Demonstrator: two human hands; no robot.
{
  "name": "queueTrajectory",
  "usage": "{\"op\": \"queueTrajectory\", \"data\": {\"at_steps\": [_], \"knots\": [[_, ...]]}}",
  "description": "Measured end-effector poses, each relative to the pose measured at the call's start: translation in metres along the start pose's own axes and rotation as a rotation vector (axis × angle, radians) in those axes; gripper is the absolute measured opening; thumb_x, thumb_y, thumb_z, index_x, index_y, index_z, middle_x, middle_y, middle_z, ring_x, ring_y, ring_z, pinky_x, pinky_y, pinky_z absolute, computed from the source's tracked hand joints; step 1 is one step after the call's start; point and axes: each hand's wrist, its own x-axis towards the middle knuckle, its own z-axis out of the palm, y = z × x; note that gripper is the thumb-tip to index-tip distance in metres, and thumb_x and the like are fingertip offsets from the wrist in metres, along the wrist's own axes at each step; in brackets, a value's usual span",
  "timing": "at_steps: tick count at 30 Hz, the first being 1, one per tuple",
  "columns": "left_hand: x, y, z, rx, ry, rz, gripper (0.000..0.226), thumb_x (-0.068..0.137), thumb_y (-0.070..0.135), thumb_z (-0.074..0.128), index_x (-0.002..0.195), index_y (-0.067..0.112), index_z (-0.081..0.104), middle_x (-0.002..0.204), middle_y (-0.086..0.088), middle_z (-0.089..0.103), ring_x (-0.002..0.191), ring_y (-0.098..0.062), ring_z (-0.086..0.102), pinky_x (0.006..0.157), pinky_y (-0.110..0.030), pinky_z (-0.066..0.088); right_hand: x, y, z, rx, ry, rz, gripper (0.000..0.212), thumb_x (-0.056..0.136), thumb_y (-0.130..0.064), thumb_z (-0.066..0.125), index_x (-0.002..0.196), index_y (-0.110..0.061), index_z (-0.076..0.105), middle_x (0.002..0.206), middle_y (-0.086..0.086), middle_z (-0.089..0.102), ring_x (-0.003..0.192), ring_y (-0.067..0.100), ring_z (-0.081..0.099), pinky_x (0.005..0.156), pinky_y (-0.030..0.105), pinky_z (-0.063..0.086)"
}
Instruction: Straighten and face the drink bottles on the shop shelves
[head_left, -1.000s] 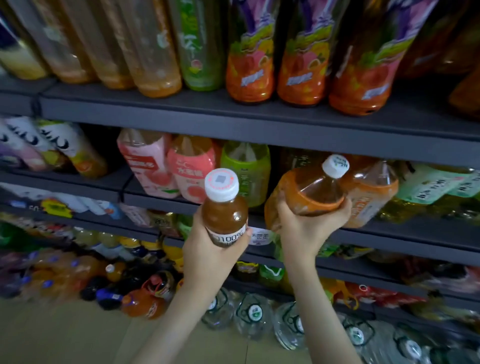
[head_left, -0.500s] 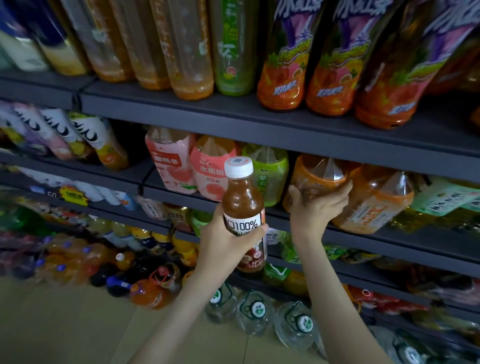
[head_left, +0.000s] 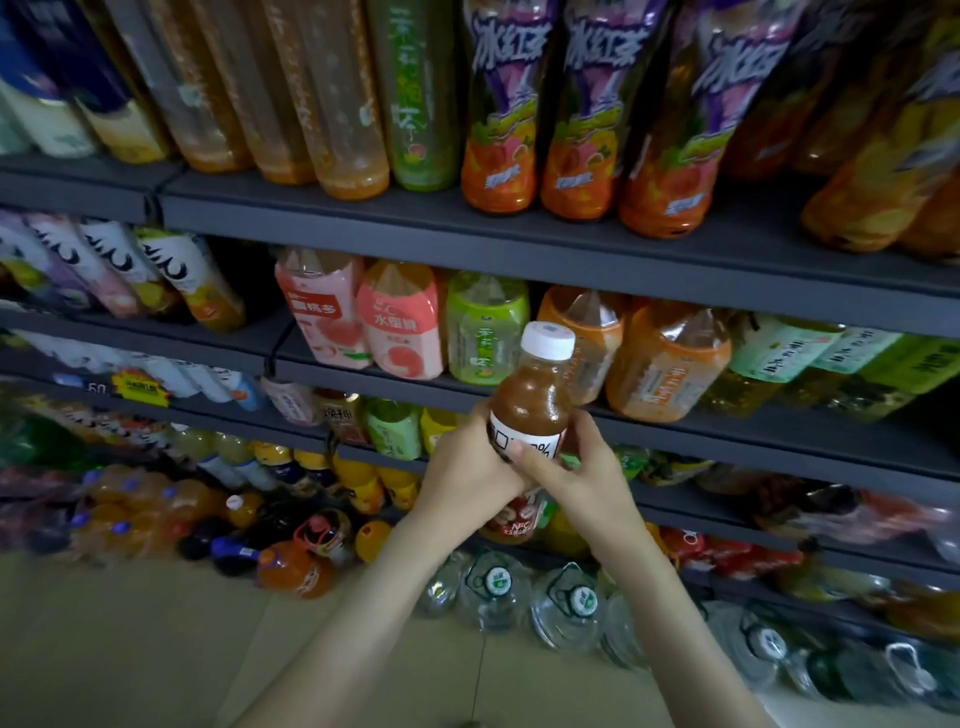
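Note:
A small brown juice bottle (head_left: 531, 402) with a white cap and a white "100%" label is held upright in front of the second shelf. My left hand (head_left: 467, 470) grips its lower body from the left. My right hand (head_left: 574, 475) wraps the label from the right, thumb across the front. Behind it on the second shelf (head_left: 675, 428) stand two orange-labelled bottles (head_left: 665, 364), with a green one (head_left: 485, 332) and two pink ones (head_left: 402, 322) to the left.
The top shelf (head_left: 467, 223) carries tall tea and juice bottles. Lower shelves hold small bottles, partly hidden by my hands. Soda bottles (head_left: 291, 566) and large water jugs (head_left: 566, 603) stand on the tiled floor below.
My right hand let go of the orange bottle on the second shelf and came down onto the brown juice bottle. The view shifted left and closer.

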Motion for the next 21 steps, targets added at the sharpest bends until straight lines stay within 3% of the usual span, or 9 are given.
{"op": "queueTrajectory", "data": {"at_steps": [5,9,13,17,21], "knots": [[-0.016,0.045,0.011,0.086,-0.068,0.06,0.057,0.073,0.036,0.074,0.123,0.024,0.05,0.106,0.005,0.066,0.097,-0.018,0.062,0.074,-0.026,0.049,-0.019,-0.028,-0.038,-0.07,0.072,0.022,0.043,0.069,-0.033,0.082,0.097,-0.04,0.05,0.099,-0.021,0.062,0.084,-0.012,0.057,0.064,0.005,0.045],[-0.024,0.094,-0.003,0.012,-0.183,0.178,0.06,0.074,0.036,0.074,0.127,0.035,0.047,0.109,0.016,0.063,0.1,-0.005,0.061,0.078,-0.014,0.049,-0.037,-0.065,-0.07,-0.051,0.183,-0.07,0.046,0.067,-0.031,0.084,0.1,-0.039,0.053,0.101,-0.017,0.065,0.084,-0.01,0.061,0.066,0.01,0.048],[-0.031,0.145,-0.036,-0.064,-0.314,0.295,0.065,0.076,0.029,0.076,0.128,0.048,0.04,0.121,0.021,0.06,0.109,0.005,0.056,0.094,-0.022,0.048,-0.046,-0.11,-0.096,0.004,0.234,-0.173,0.044,0.065,-0.026,0.085,0.098,-0.037,0.058,0.1,-0.012,0.069,0.083,-0.006,0.064,0.066,0.014,0.051],[-0.036,0.181,-0.075,-0.061,-0.26,0.431,0.066,0.08,0.027,0.073,0.136,0.041,0.04,0.124,0.024,0.057,0.11,0.011,0.053,0.093,-0.017,0.047,-0.053,-0.158,-0.101,0.044,0.268,-0.297,0.045,0.066,-0.026,0.084,0.105,-0.034,0.061,0.1,-0.015,0.068,0.083,-0.008,0.063,0.06,0.007,0.048],[-0.03,0.197,-0.122,0.127,-0.096,0.623,0.062,0.081,0.037,0.07,0.136,0.041,0.042,0.131,0.025,0.051,0.118,0.009,0.048,0.099,-0.024,0.045,-0.056,-0.207,-0.09,0.088,0.282,-0.401,0.05,0.06,-0.033,0.082,0.105,-0.034,0.06,0.099,-0.015,0.068,0.083,-0.01,0.062,0.059,0.004,0.046]]}}
